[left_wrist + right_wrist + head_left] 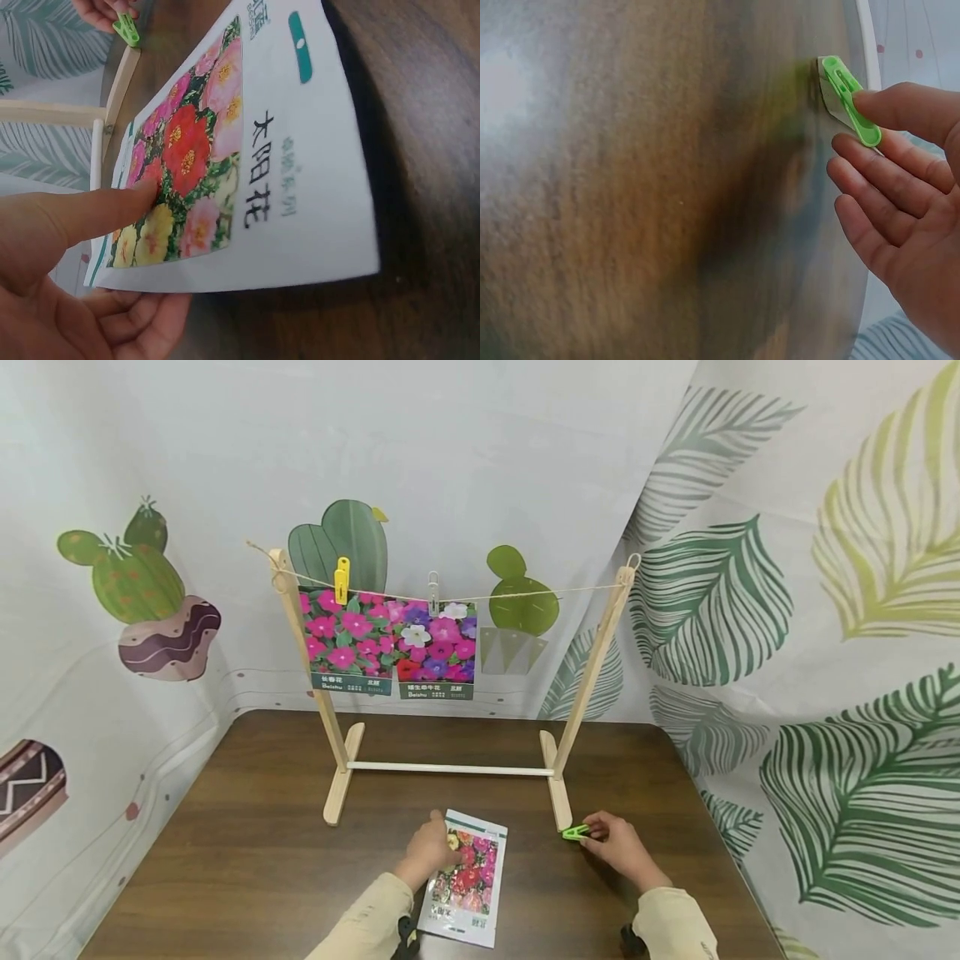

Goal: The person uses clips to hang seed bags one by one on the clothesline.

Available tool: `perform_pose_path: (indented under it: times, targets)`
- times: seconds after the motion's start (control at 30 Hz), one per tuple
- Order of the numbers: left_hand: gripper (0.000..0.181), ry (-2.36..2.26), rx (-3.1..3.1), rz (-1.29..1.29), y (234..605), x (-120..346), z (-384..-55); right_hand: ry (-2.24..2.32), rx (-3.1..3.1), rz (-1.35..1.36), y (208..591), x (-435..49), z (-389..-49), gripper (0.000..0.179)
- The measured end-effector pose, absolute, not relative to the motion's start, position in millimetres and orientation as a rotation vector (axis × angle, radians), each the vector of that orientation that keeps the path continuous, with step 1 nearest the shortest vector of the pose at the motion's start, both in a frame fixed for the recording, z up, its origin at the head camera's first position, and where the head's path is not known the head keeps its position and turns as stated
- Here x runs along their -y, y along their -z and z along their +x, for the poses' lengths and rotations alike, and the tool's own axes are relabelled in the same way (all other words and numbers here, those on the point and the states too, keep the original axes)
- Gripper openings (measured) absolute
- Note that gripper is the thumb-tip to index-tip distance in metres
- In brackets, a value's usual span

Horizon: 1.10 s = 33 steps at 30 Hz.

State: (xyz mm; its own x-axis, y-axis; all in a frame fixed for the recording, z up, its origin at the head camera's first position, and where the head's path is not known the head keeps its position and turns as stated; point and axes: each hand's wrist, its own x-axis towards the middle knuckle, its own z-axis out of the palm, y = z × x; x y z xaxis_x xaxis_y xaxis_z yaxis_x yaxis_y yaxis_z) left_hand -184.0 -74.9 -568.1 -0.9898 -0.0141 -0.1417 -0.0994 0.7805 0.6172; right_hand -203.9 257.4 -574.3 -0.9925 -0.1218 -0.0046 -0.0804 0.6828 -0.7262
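Note:
My left hand (432, 849) pinches a flower seed packet (468, 893) by its left edge, thumb on the printed front and fingers behind. In the left wrist view the packet (315, 150) shows red, pink and yellow blooms and is tilted above the tabletop. Between thumb and fingertips, my right hand (621, 852) pinches a green clothespin (851, 101), near the right foot of a wooden stand. Two other flower packets hang from the stand's string: the left one (351, 639) by a yellow clothespin (342, 582), the other (437, 660) by a grey clothespin (433, 595).
The wooden stand has two leaning posts (592, 672), flat feet (344, 781) and a white crossbar (450, 769). Its thin string (532, 592) runs between the post tops. All this stands on a brown table (255, 827), before a cloth backdrop (510, 443) with cacti and leaves.

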Motion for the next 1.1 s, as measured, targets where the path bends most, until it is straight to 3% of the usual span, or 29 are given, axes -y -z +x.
perform_pose_path:
  times: [0.13,0.4,1.1]
  targets:
    - [0.070,-1.061,-2.877,-0.031,568.3,77.0,-186.4,1.240,-2.831,-0.175,567.7,-258.3,-204.9,0.025]
    - [0.028,-1.195,-2.885,0.130,556.1,83.7,-187.1,1.268,-2.847,-0.240,557.2,-264.4,-210.5,0.026]
    - [0.014,-1.532,-2.633,0.115,532.7,98.7,-206.2,1.288,-2.932,-0.356,532.4,-256.3,-225.6,0.029]
